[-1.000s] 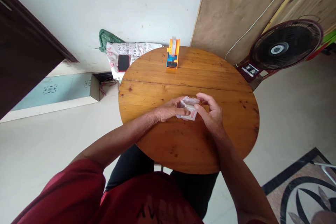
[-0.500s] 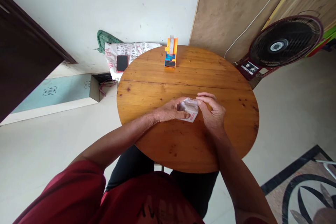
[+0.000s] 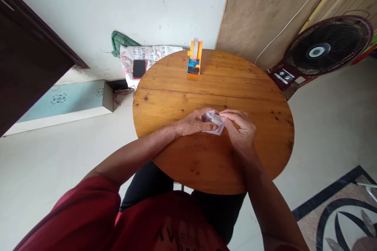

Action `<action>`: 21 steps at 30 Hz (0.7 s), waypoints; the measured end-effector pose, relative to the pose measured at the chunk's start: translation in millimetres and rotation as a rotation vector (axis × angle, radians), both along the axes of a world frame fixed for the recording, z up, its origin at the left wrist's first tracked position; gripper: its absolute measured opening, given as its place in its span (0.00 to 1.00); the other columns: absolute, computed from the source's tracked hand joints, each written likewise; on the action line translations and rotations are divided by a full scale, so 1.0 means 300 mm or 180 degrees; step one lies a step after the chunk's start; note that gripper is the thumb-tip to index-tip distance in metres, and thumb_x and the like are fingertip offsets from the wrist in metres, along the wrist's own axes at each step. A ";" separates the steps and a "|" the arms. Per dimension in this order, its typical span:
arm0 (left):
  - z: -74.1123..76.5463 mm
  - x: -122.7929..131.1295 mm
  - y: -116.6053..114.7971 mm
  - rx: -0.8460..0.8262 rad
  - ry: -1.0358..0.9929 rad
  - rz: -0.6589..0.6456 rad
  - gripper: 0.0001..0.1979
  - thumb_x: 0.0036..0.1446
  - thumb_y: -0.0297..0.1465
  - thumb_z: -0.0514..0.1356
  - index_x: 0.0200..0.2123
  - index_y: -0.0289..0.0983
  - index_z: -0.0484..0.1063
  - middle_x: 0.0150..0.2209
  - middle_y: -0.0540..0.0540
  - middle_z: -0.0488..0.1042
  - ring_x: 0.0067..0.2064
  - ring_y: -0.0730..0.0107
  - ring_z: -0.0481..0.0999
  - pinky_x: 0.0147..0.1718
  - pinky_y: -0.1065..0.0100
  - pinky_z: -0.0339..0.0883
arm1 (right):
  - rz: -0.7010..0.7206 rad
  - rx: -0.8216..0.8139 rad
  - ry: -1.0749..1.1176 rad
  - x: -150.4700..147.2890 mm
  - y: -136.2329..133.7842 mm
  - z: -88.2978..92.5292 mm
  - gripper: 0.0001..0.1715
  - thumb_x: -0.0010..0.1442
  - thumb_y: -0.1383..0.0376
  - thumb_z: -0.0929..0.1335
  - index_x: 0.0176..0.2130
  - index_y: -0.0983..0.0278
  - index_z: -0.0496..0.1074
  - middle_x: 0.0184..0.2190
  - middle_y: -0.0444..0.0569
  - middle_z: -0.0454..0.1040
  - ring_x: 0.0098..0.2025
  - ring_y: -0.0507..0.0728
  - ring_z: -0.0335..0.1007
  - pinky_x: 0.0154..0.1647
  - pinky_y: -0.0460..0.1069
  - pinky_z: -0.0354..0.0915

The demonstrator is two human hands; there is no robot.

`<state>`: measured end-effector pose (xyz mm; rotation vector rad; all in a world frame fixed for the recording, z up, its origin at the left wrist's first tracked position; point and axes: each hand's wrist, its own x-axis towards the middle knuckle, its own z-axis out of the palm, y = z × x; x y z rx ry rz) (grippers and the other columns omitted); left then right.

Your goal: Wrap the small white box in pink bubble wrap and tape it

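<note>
My left hand [image 3: 194,122] is closed around a small whitish plastic-wrapped packet [image 3: 212,117] with red print on its lower right corner. Its thumb presses along the near side, and the fingers curl round the far left side. On the packet's right edge, my right hand [image 3: 242,128] pinches the crinkled clear wrap between thumb and forefinger. What lies inside the wrap is hard to make out. Both hands are over the middle of the round wooden table [image 3: 182,157].
An orange and blue tape dispenser [image 3: 194,58] stands at the table's far edge. Beyond the left edge, a black phone [image 3: 139,69] lies on a printed white sack [image 3: 156,52], beside a green bag [image 3: 122,41]. A large fan [image 3: 328,47] stands at the right.
My right hand's raised fingers have come down and curled in toward the thumb at the packet's edge. The packet is tilted slightly differently, and the whole view has shifted a little.
</note>
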<state>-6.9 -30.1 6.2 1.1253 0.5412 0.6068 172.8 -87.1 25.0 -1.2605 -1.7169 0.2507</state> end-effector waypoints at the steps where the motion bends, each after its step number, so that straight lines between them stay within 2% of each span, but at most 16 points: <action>1: 0.001 -0.001 0.001 0.0003 0.0018 0.0017 0.28 0.40 0.38 0.76 0.43 0.36 0.72 0.32 0.53 0.72 0.33 0.77 0.70 0.35 0.73 0.63 | 0.0016 -0.0003 -0.0040 -0.001 -0.003 -0.001 0.09 0.65 0.62 0.68 0.36 0.53 0.80 0.38 0.45 0.82 0.42 0.60 0.78 0.51 0.61 0.67; 6: -0.005 -0.007 0.005 0.0013 0.0010 -0.0012 0.29 0.42 0.41 0.76 0.44 0.35 0.72 0.36 0.50 0.75 0.37 0.75 0.73 0.38 0.71 0.64 | 0.0063 0.0046 -0.0250 -0.004 -0.016 -0.009 0.10 0.65 0.64 0.68 0.39 0.52 0.81 0.40 0.44 0.83 0.41 0.60 0.78 0.51 0.61 0.66; 13: -0.031 -0.006 0.013 -0.0329 -0.0147 0.0135 0.30 0.40 0.37 0.77 0.45 0.35 0.71 0.35 0.51 0.75 0.36 0.75 0.74 0.39 0.70 0.67 | 0.0082 0.0343 -0.0581 -0.001 -0.016 -0.034 0.13 0.65 0.66 0.68 0.42 0.52 0.81 0.42 0.44 0.83 0.39 0.58 0.78 0.49 0.59 0.65; 21: -0.022 -0.018 0.013 -0.0814 -0.0362 -0.0025 0.30 0.44 0.37 0.76 0.48 0.36 0.72 0.39 0.47 0.76 0.41 0.66 0.79 0.43 0.60 0.74 | 0.0021 0.0549 -0.0954 0.007 -0.010 -0.054 0.15 0.65 0.66 0.68 0.46 0.50 0.80 0.45 0.44 0.83 0.41 0.58 0.78 0.51 0.58 0.63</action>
